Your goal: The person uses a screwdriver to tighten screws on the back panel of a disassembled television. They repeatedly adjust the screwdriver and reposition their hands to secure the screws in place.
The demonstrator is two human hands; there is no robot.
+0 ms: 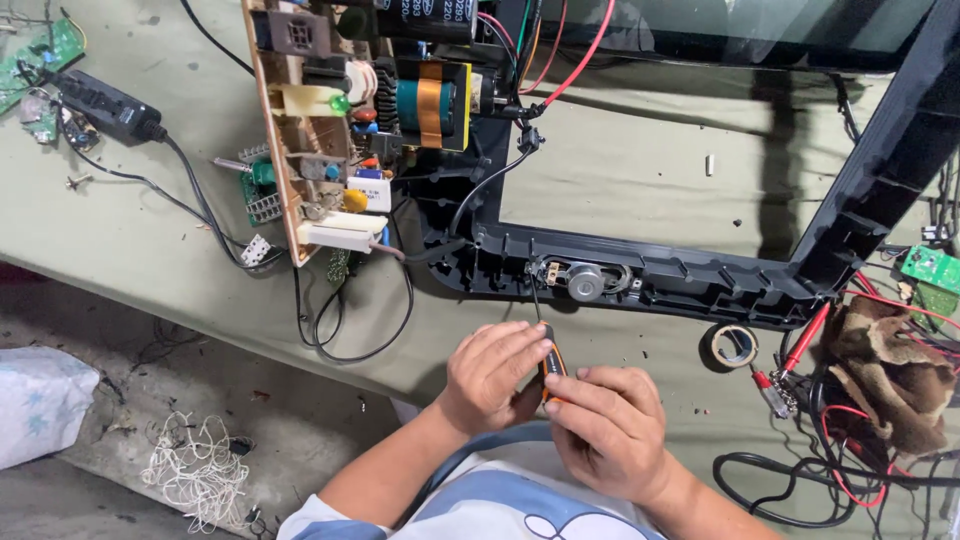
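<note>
While both hands work near the tabletop's (620, 170) front edge, our left hand (490, 375) and right hand (612, 430) close their fingers on the orange-handled screwdriver (549, 362), its shaft pointing up to reach the small speaker (583, 282) in the black frame (700, 285).

I see an orange-and-black handled screwdriver (549, 365) against a dull olive-green cloth tabletop (620, 170). The moulded plastic frame (700, 285) is black, its small round speaker (585, 283) grey. The upright circuit board (300, 130) near the tabletop's far edge is tan, carrying a teal-and-yellow transformer (432, 102) banded in orange. Red and black wires (850, 440) tangle by the right edge, beside a brown mottled rag (890, 380). My shirt (500, 505) is white with blue stripes.
</note>
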